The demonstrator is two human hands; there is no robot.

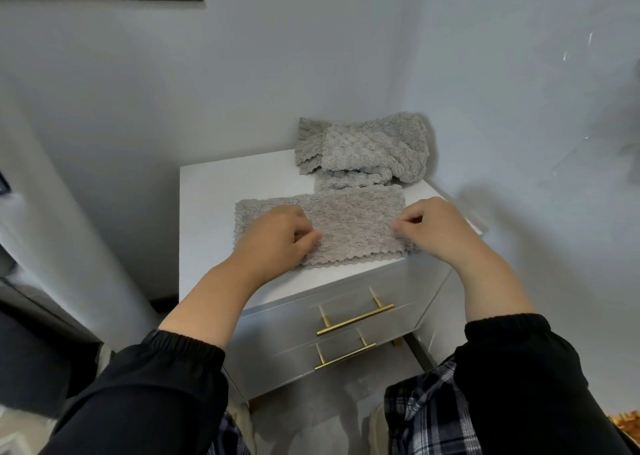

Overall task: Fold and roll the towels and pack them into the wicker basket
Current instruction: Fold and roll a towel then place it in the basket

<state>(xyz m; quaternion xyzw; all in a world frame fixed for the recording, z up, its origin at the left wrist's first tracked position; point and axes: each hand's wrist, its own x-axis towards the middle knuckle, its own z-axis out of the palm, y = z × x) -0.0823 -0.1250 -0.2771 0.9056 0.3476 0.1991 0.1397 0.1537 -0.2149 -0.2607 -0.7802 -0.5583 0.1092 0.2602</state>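
Flat towel (349, 222): grey, nubby plush, scalloped hem; folded into a long band lying flat on the desk (214, 195).
Long axis: left to right, roughly parallel with the desk's front edge; short ends point to the left and right sides.
Left hand (277, 236): on the band's left part, fingers curled into the cloth, thumb laid along it, gripping it.
Right hand (436, 226): at the band's right end, fingers bent in, thumb and fingertips pinching the cloth.
Towel pile (367, 146): same grey plush, rumpled and partly folded, in the back right corner against the wall, just behind the band.
Desk: white, smooth, square top; two drawers below with slim brass bar handles (355, 319).
Edges: the band's near hem sits right at the front edge; its right end is near the right edge.
Open room: bare top to the left and back left of the band.
Sleeves (166, 385): black, elastic cuffs, pushed up the forearms.
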